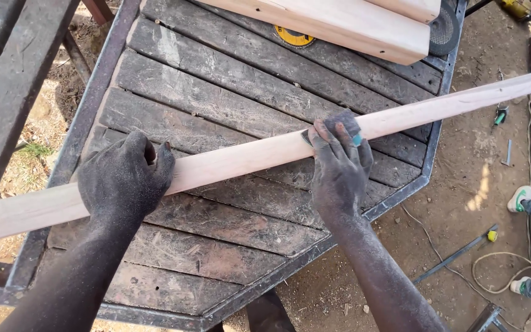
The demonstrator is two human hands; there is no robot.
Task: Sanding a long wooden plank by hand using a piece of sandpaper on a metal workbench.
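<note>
One long pale pole (247, 161) lies slantwise across the worktop (228, 80), its low end running off the left edge of the view and its high end off the right, past the worktop's rim and over the dirt ground (462, 184).

The left hand (124, 178) is curled over the pole near the worktop's left side, fingers wrapped over the top and closed around it. The right hand (339, 163) sits further up the pole, near the middle of the view, fingers pressed together and flat on a small grey pad of sandpaper (344, 121) held against the wood. Both hands are coated in dust.

The worktop is one eight-sided frame of dark metal filled with worn wooden slats. At its far edge lie two thick pale wooden blocks (351, 24), side by side, with one yellow disc (293, 37) showing from under the nearer block and one dark round disc (444, 31) beside them.

On the ground to the right are a coil of cord (499, 270), a thin metal bar (456, 255), and two shoes (519, 198) of another person.
</note>
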